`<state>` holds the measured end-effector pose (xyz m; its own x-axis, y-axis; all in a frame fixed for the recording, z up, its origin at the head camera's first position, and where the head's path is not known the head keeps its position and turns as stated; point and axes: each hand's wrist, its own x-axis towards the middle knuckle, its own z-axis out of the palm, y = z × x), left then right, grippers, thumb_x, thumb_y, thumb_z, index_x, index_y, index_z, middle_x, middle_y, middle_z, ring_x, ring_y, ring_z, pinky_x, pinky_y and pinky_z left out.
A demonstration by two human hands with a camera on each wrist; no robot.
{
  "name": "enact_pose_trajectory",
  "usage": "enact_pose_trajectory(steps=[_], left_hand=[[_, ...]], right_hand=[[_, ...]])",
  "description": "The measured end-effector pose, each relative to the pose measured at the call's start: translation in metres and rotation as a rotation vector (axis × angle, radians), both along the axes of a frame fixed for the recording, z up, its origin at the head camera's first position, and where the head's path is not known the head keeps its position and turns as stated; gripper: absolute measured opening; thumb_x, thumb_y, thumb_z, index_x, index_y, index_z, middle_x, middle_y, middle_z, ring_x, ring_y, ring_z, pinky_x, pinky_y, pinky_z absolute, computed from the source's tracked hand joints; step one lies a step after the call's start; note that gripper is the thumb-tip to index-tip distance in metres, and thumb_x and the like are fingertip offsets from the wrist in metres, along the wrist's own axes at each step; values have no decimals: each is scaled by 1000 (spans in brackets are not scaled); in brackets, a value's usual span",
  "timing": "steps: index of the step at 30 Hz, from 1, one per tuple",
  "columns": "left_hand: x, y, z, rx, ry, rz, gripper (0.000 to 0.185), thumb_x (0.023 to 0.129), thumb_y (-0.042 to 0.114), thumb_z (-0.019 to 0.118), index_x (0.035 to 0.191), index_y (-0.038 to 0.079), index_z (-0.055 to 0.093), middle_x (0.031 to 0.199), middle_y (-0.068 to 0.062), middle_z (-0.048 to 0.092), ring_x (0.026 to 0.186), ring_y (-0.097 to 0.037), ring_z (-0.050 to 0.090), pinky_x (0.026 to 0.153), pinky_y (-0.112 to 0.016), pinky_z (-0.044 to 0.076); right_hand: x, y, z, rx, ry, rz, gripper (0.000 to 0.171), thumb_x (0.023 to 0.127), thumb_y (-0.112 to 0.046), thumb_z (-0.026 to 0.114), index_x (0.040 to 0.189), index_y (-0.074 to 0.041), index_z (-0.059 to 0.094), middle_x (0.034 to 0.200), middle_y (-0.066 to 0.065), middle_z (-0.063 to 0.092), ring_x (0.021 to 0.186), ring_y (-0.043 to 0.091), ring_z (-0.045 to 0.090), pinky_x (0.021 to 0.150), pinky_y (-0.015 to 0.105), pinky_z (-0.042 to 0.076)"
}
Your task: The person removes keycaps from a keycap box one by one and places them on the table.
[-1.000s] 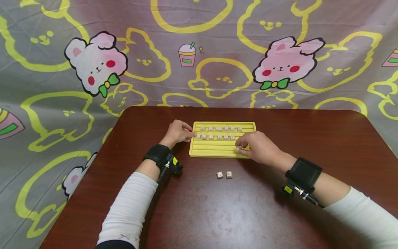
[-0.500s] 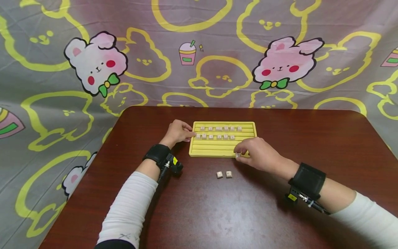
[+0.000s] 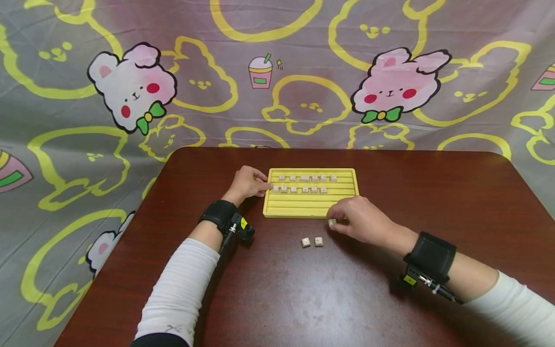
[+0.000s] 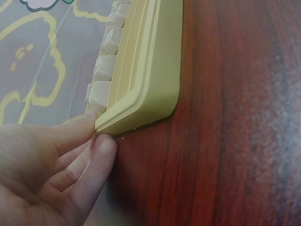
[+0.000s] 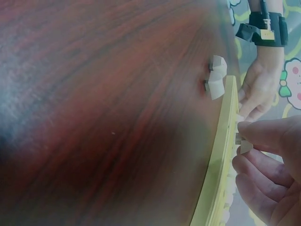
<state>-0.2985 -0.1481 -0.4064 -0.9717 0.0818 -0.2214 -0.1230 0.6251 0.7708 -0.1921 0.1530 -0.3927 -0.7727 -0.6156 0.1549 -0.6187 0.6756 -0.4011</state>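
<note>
Right hand [image 3: 362, 222] pinches one small tile [image 3: 332, 222] between thumb and fingertips [image 5: 256, 134], just at the near edge of the yellow tray [image 3: 277, 207], close to its right corner. The wrist view shows the tile [image 5: 244, 145] held beside the tray edge [image 5: 221, 155], with the other fingers curled below it.

Biggest thing in the scene is the dark brown wooden table [image 3: 303, 299], and behind it hangs a cloth [image 3: 65, 96] with pink rabbits and yellow outlines. The tray lies flat in the far middle of the table. It has long grooves, and two rows of tiles [image 3: 303, 183] stand in the far grooves; the near grooves are bare.

Left hand [image 3: 248, 183] rests at the left end of the tray, its fingers [image 4: 89, 160] nearly straight and touching the tray corner [image 4: 141, 113].

Two loose tiles [image 3: 312, 242] lie side by side on the table, near the tray and just left of the right hand.
</note>
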Motion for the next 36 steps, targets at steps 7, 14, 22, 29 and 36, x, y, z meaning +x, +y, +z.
enact_pose_trajectory(steps=[7,14,22,29,36], left_hand=[[0,0,0,-9,-1,-2,30,88,13,75,112,-4,69,100,-22,73,65,-14,70,64,-29,63],[0,0,0,-4,-8,0,31,88,13,75,113,-4,68,101,-22,73,65,-14,70,65,-29,63],[1,-1,2,-2,-12,-5,32,89,14,75,115,-4,68,102,-22,73,67,-14,70,66,-29,63],[2,1,2,-17,-6,0,32,88,14,75,115,-4,68,102,-22,73,68,-16,72,65,-28,63],[0,2,2,-26,-16,17,33,88,15,75,115,-3,68,102,-21,73,68,-15,71,66,-28,63]], right_hand=[[2,0,-4,4,-25,1,10,84,-15,79,93,-16,76,83,-10,71,75,3,64,66,23,54],[5,0,-6,1,-45,0,13,82,-15,80,95,-17,77,84,-10,72,74,2,64,66,22,55],[6,-1,-9,3,-11,51,10,84,-16,79,93,-19,77,83,-11,72,75,3,65,66,22,54],[8,-2,-10,16,-33,64,10,84,-17,79,93,-20,77,83,-12,72,74,2,64,66,21,54],[12,-2,-12,25,-34,76,11,83,-16,80,92,-22,76,84,-13,72,73,3,63,65,19,53]])
